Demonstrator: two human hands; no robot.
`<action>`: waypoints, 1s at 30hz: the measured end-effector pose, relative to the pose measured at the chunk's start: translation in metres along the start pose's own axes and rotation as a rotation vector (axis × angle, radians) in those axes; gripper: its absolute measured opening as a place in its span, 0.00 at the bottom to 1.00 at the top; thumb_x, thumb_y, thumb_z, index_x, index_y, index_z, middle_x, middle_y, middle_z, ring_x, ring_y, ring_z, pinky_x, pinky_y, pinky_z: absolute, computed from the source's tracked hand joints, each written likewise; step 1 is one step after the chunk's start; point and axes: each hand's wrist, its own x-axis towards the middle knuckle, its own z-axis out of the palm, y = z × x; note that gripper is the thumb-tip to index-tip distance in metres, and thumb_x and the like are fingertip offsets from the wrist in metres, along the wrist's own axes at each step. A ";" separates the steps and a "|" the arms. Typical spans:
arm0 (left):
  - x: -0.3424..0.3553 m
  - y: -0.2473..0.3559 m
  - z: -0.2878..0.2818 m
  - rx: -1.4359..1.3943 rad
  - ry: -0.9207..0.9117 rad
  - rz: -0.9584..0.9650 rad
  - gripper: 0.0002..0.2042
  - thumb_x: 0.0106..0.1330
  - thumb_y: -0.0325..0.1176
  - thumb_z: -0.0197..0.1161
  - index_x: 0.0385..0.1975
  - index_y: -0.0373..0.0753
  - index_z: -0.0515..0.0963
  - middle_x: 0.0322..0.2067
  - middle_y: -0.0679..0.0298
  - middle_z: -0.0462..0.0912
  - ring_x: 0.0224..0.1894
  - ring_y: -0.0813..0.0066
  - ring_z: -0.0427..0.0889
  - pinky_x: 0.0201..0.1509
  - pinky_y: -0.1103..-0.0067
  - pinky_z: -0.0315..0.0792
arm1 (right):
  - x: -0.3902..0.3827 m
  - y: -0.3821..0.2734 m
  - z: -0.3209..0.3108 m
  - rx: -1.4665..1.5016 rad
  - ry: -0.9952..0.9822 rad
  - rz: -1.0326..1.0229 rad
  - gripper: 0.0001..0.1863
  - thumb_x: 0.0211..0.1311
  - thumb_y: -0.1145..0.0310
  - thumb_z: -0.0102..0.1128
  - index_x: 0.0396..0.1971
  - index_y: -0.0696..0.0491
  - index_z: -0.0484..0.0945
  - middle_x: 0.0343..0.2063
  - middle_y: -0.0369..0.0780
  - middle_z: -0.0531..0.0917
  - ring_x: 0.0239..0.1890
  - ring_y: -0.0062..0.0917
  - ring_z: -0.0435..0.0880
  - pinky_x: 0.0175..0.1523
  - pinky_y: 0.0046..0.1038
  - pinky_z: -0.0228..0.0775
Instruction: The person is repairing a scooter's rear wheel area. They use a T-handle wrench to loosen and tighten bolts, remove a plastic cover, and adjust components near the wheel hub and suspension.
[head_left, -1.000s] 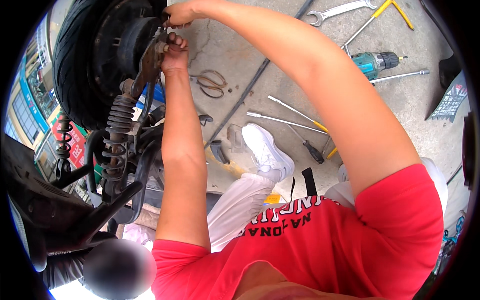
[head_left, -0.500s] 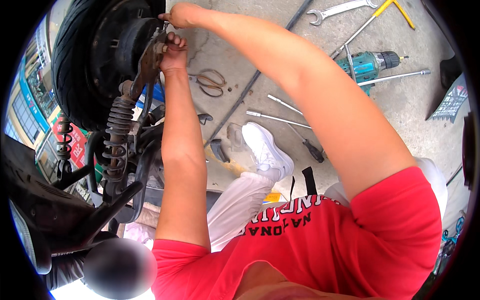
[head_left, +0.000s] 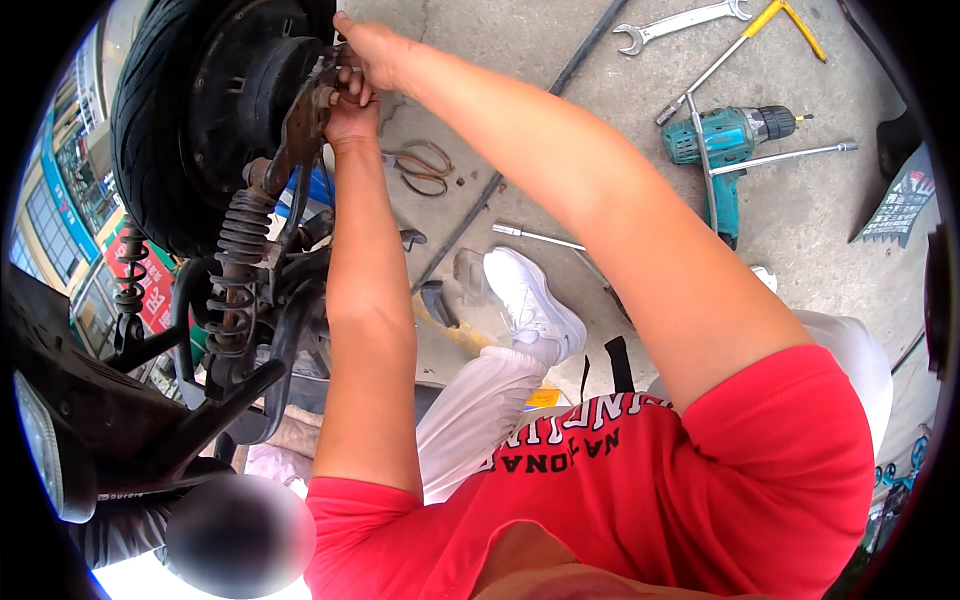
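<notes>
A black scooter wheel (head_left: pixel 160 130) with a dark hub (head_left: pixel 275 95) stands at the upper left. Over the hub's end runs a rusty metal bracket (head_left: pixel 300 130). My left hand (head_left: pixel 352 112) is closed at the bracket, its fingers curled beside a bolt end (head_left: pixel 328 96); what they grip is hidden. Just above it, my right hand (head_left: pixel 370 52) reaches in along the wheel's edge. One of its digits stretches upward, while the others are partly covered near the hub. Below the bracket hangs a coil-spring shock absorber (head_left: pixel 240 240).
On the concrete lie scissors (head_left: pixel 422 168), an open-end wrench (head_left: pixel 685 25), a yellow-handled tool (head_left: pixel 745 35), a teal power drill (head_left: pixel 715 135) under a metal cross wrench (head_left: pixel 780 158), and a metal rod tool (head_left: pixel 535 236). A long dark bar (head_left: pixel 470 215) crosses the floor. Another person's blurred head (head_left: pixel 240 535) is lower left.
My right hand has come down and closer to my left hand at the bracket, and its arm has shifted left, uncovering more of the drill. My left hand stays at the bracket.
</notes>
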 end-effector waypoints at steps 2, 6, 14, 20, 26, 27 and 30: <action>-0.001 -0.002 0.002 -0.030 -0.010 -0.011 0.16 0.55 0.45 0.47 0.34 0.37 0.66 0.22 0.65 0.63 0.18 0.78 0.60 0.13 0.84 0.50 | 0.000 0.004 -0.006 0.047 -0.103 0.006 0.36 0.63 0.42 0.32 0.48 0.66 0.62 0.43 0.51 0.72 0.14 0.34 0.68 0.14 0.43 0.65; -0.001 -0.001 0.000 -0.039 0.005 0.015 0.16 0.56 0.43 0.46 0.34 0.36 0.66 0.21 0.66 0.63 0.15 0.79 0.58 0.11 0.85 0.49 | -0.008 0.009 -0.008 0.169 -0.147 -0.067 0.35 0.64 0.47 0.33 0.51 0.68 0.59 0.47 0.52 0.70 0.26 0.32 0.70 0.26 0.37 0.68; -0.001 -0.001 -0.007 -0.037 0.050 0.047 0.14 0.57 0.44 0.46 0.29 0.38 0.68 0.20 0.65 0.63 0.16 0.75 0.57 0.15 0.81 0.51 | -0.028 0.016 -0.006 0.001 0.166 -0.298 0.26 0.63 0.57 0.45 0.47 0.67 0.65 0.36 0.49 0.75 0.29 0.34 0.77 0.21 0.34 0.69; -0.001 0.000 0.000 -0.040 0.056 0.014 0.14 0.56 0.44 0.46 0.26 0.38 0.65 0.20 0.64 0.62 0.16 0.75 0.58 0.16 0.81 0.51 | -0.019 -0.002 0.005 0.069 0.158 0.099 0.23 0.62 0.58 0.45 0.45 0.64 0.69 0.31 0.49 0.77 0.31 0.36 0.78 0.31 0.33 0.71; -0.002 0.001 -0.007 -0.027 0.076 0.043 0.12 0.57 0.43 0.48 0.27 0.40 0.68 0.20 0.64 0.62 0.16 0.75 0.57 0.16 0.81 0.51 | 0.008 0.022 -0.006 0.353 0.250 -0.128 0.24 0.63 0.57 0.41 0.43 0.66 0.68 0.38 0.52 0.77 0.46 0.39 0.75 0.42 0.38 0.70; -0.002 0.002 -0.009 -0.027 0.072 0.033 0.12 0.57 0.43 0.48 0.27 0.40 0.68 0.20 0.64 0.62 0.16 0.75 0.57 0.16 0.81 0.51 | 0.004 0.017 -0.006 0.359 0.185 -0.113 0.24 0.63 0.58 0.40 0.46 0.67 0.65 0.43 0.53 0.73 0.48 0.41 0.73 0.47 0.38 0.67; 0.003 0.002 -0.012 -0.032 0.086 0.022 0.12 0.56 0.43 0.48 0.27 0.40 0.68 0.20 0.64 0.62 0.16 0.75 0.57 0.16 0.81 0.51 | -0.012 0.010 -0.010 0.388 0.121 -0.069 0.26 0.65 0.60 0.38 0.52 0.67 0.59 0.53 0.55 0.67 0.53 0.43 0.70 0.57 0.39 0.61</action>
